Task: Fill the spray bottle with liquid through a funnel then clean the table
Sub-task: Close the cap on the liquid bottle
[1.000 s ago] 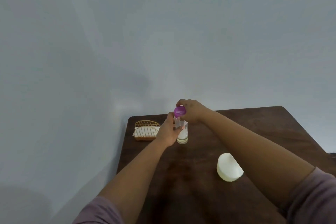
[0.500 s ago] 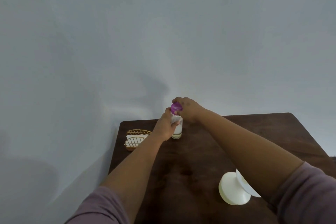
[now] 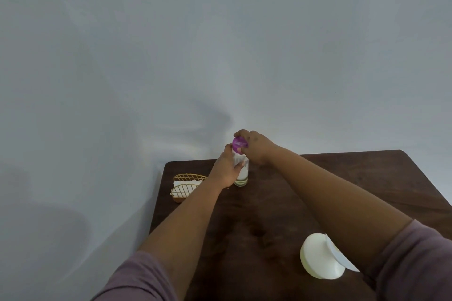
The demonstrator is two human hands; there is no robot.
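The clear bottle [image 3: 242,173] stands upright at the table's [image 3: 342,178] 11 o'clock, holding a little pale liquid, the left hand [image 3: 226,168] wrapped round its body and the right hand [image 3: 254,145] gripping its purple cap [image 3: 238,142]. At its 9 o'clock a gold wire holder [image 3: 187,187] holds white napkins [image 3: 188,182]. A smooth round white bowl [image 3: 320,258] lies tipped at 5 o'clock.

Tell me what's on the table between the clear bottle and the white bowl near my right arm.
Nothing: in the head view only bare dark tabletop lies between the bottle and the white bowl; the right forearm passes above beside it.
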